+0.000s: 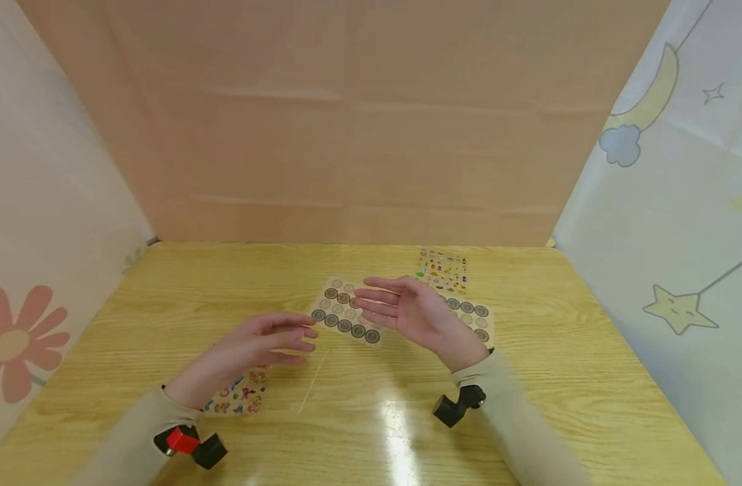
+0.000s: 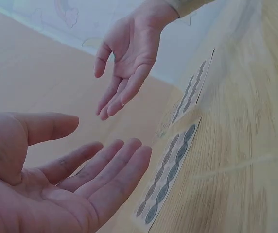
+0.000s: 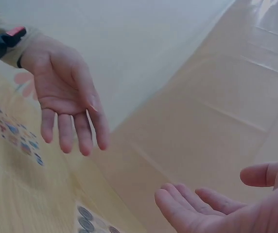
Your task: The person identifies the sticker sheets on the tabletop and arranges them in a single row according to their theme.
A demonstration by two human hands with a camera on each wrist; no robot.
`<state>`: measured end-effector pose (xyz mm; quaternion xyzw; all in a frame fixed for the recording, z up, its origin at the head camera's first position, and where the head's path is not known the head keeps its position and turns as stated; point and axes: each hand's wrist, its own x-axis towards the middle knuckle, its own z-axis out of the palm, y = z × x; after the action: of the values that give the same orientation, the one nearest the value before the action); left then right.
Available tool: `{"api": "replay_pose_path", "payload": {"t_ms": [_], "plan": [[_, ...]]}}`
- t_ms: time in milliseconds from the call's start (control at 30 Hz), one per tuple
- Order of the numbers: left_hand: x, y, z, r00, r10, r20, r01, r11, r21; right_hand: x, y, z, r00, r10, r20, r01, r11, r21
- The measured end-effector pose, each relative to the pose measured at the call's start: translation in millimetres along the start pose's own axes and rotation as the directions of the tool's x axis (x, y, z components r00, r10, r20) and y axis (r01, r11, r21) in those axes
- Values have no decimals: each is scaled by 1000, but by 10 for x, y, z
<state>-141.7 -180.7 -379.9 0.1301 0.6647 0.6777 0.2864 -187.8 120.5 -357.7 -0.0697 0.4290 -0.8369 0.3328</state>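
Observation:
My left hand [image 1: 255, 344] hovers over the left-middle of the table, its fingers relaxed and pointing right. Empty too, my right hand [image 1: 416, 314] is raised with its fingers pointing left and the palm partly showing. Both palms appear in the left wrist view, with nothing between the fingers. Beneath the right hand lies a flat sheet of round coin pictures [image 1: 344, 325], and a second coin sheet [image 1: 481, 324] extends to its right; the hand covers part of both. Under my left wrist is a sheet of small colourful pictures [image 1: 243, 395], partly hidden by the forearm.
Farther back on the wooden table [image 1: 559, 337] lies another sheet of tiny colourful pictures [image 1: 441, 270]. A brown covering [image 1: 346, 155] stands along the back edge. Patterned white panels [image 1: 668, 223] border the sides. A thin pale line [image 1: 312, 381] marks the tabletop near the middle.

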Motion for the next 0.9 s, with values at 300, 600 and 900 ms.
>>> {"api": "replay_pose_path", "payload": {"t_ms": [300, 600, 900], "plan": [[374, 114, 246, 998, 20, 51, -18, 999, -41, -164, -322, -325, 994, -63, -91, 61, 998, -32], [723, 280, 392, 996, 63, 56, -58, 995, -83, -108, -491, -656, 984, -48, -169, 24, 989, -144], [1145, 335, 493, 999, 3, 47, 13, 937, -350, -4, -684, -1080, 959, -28, -282, -12, 990, -140]]}}
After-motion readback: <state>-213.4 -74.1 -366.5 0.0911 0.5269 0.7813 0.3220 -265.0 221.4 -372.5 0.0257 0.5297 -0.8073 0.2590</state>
